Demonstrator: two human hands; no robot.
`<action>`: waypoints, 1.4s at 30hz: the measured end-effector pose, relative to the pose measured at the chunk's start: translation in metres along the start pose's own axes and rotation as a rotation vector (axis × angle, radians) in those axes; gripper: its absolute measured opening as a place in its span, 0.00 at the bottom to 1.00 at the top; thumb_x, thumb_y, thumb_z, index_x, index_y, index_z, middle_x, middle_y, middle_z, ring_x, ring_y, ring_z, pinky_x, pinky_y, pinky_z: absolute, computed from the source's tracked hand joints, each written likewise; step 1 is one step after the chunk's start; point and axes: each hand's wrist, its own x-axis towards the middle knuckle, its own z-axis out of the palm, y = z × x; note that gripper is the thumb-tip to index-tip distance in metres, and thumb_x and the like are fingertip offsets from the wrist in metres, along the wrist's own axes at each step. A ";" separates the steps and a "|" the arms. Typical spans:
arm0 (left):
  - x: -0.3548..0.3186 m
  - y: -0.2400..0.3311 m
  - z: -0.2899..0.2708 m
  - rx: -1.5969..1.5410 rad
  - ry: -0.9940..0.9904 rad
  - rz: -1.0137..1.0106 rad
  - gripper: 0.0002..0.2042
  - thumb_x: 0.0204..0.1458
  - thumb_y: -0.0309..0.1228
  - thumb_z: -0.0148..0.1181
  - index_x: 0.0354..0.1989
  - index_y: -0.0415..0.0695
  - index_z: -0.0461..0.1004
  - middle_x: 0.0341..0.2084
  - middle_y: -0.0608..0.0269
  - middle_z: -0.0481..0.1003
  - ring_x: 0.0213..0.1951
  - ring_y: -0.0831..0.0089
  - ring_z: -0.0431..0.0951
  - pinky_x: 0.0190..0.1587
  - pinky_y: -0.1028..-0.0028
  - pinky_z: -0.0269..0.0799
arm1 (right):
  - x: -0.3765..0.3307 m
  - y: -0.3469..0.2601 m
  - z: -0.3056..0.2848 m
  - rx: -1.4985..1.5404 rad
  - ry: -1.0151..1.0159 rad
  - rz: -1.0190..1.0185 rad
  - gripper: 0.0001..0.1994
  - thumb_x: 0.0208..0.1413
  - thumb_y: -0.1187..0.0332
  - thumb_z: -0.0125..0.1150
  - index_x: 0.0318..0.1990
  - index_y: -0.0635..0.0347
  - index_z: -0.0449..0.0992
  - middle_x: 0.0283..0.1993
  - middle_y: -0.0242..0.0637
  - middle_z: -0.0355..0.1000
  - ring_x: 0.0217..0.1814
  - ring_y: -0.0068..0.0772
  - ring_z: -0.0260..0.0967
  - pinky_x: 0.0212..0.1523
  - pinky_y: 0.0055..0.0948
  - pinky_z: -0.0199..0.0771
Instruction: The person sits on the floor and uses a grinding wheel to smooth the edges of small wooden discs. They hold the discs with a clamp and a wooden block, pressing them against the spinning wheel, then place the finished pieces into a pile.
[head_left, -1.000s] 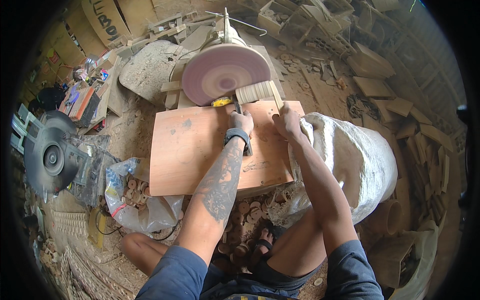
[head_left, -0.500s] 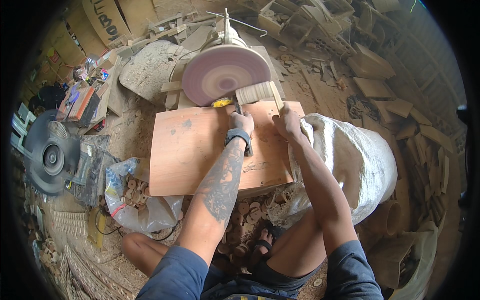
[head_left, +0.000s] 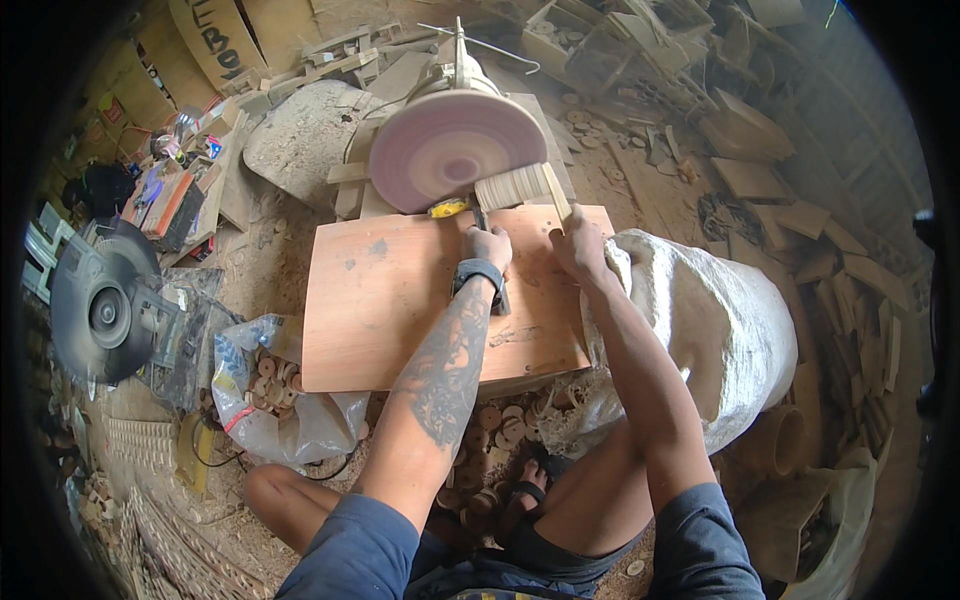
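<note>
A large round sanding disc (head_left: pixel 420 150) on a motor faces me, its surface banded pink and tan. Against its lower right edge lies a roll-like stack of pale wooden discs (head_left: pixel 512 187). My left hand (head_left: pixel 488 250) is closed round a dark bar-shaped tool (head_left: pixel 502 300) that reaches up to the stack's left end, beside a yellow piece (head_left: pixel 449 207). In my right hand (head_left: pixel 580 248) is a thin wooden stick (head_left: pixel 557 190), its upper part at the stack's right end. Both hands are over a reddish wooden board (head_left: pixel 365 310).
A white sack (head_left: pixel 715 320) bulges right of the board. Cut discs fill a clear plastic bag (head_left: pixel 300 410) at the left, near a circular-blade machine (head_left: pixel 105 310). Wood offcuts (head_left: pixel 755 180) are heaped at the right. More discs lie on the floor by my foot (head_left: pixel 530 480).
The whole view has shifted slightly. Both hands keep their holds, and the stack of wooden discs stays against the sanding disc.
</note>
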 end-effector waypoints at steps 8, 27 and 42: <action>-0.021 -0.006 -0.022 -0.288 -0.186 0.114 0.20 0.58 0.42 0.51 0.48 0.39 0.60 0.17 0.62 0.67 0.09 0.71 0.66 0.09 0.69 0.63 | -0.008 -0.008 -0.006 0.231 0.008 -0.005 0.24 0.64 0.48 0.47 0.43 0.66 0.70 0.22 0.45 0.71 0.25 0.43 0.71 0.28 0.40 0.69; -0.012 -0.013 -0.034 -0.510 -0.381 0.009 0.20 0.64 0.55 0.39 0.40 0.49 0.57 0.18 0.67 0.64 0.12 0.77 0.63 0.13 0.72 0.63 | -0.017 -0.004 -0.003 0.558 -0.181 0.273 0.29 0.67 0.43 0.36 0.30 0.62 0.68 0.16 0.31 0.60 0.14 0.24 0.59 0.15 0.28 0.61; 0.004 -0.011 -0.019 -0.395 -0.178 0.001 0.32 0.62 0.59 0.36 0.22 0.37 0.61 0.07 0.60 0.61 0.04 0.67 0.64 0.05 0.66 0.60 | -0.004 0.003 0.008 0.228 -0.062 0.078 0.34 0.65 0.39 0.36 0.29 0.66 0.71 0.22 0.42 0.67 0.25 0.38 0.65 0.29 0.40 0.68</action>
